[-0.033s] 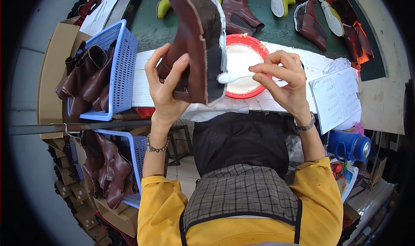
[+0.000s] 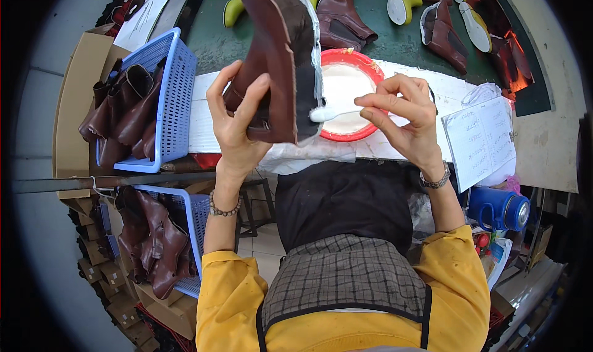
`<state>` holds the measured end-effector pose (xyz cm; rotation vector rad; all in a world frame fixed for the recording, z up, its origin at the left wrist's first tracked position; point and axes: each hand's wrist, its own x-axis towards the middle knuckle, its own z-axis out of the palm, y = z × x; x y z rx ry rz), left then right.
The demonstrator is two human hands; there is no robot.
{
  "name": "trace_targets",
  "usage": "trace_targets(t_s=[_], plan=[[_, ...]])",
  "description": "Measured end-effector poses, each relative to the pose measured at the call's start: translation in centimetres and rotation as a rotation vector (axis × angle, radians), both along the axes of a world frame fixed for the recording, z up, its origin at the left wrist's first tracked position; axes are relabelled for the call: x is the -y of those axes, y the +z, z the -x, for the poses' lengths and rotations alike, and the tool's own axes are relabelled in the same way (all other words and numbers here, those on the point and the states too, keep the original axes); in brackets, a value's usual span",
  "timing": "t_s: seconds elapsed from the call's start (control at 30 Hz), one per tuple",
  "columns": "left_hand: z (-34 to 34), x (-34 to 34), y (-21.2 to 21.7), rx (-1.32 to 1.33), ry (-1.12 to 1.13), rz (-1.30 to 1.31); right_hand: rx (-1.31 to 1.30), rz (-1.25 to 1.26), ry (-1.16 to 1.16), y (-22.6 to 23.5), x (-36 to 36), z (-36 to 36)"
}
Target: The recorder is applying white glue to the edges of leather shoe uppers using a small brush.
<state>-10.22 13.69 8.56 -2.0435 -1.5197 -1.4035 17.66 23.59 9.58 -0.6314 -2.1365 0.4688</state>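
My left hand is closed around a brown leather boot upper, holding it up in front of me. Its dark inner side faces right, with a whitish coated edge. Between thumb and fingers, my right hand pinches a small white toothbrush-like brush. The brush head lies at the boot upper's lower right edge, seemingly touching it. Behind them stands a red bowl of white paste or liquid, partly hidden by the boot upper.
Blue baskets of brown boot uppers stand at left. More boot uppers and yellow-green shoe forms lie on the green tabletop. A written notebook and a blue flask are at right.
The boot upper's lower edge has risen slightly. The brush head has shifted a little left and down along that edge.
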Motion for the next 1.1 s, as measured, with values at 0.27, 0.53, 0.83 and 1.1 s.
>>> trace_targets(t_s=[0.27,0.53,0.83,1.1], plan=[[0.3,-0.4,-0.8,0.021,-0.005,-0.011,0.039,0.107,0.048,-0.6,0.4,-0.1],[0.9,0.3,-0.4,-0.018,0.017,-0.042,-0.019,-0.098,-0.096,-0.4,-0.4,0.5],[1.5,-0.3,0.1,-0.177,0.138,-0.087,-0.003,0.08,0.073,0.8,1.3,0.4],[7.2,6.4,0.3,0.785,-0.143,0.258,0.569,-0.176,-0.267,-4.6,-4.6,-2.3]])
